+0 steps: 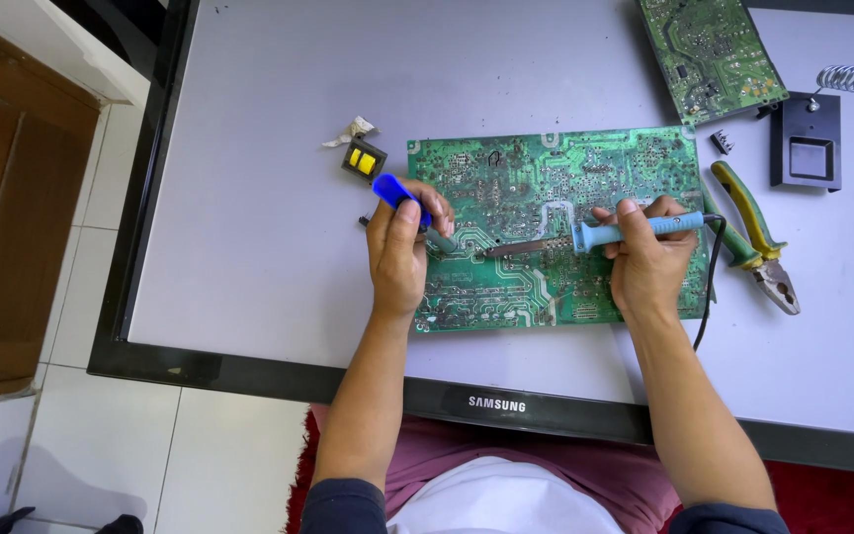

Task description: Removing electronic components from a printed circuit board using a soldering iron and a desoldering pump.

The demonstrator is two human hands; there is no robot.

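Left hand: fingers closed round a blue-handled tool, tip down on the board.
Right hand: fingers wrapped round a light-blue soldering iron, tip on the board's middle.
Circuit board: green, flat on the bench, under both hands.
Nearby: pliers just right of the board; small yellow part at its upper left corner.

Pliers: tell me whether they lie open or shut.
Shut: the pliers lie flat on the table, tips together, handles nearly closed.

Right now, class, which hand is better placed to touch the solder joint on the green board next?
The right hand: it holds the soldering iron, tip already over the circuit board. The left hand holds a blue-handled tool.
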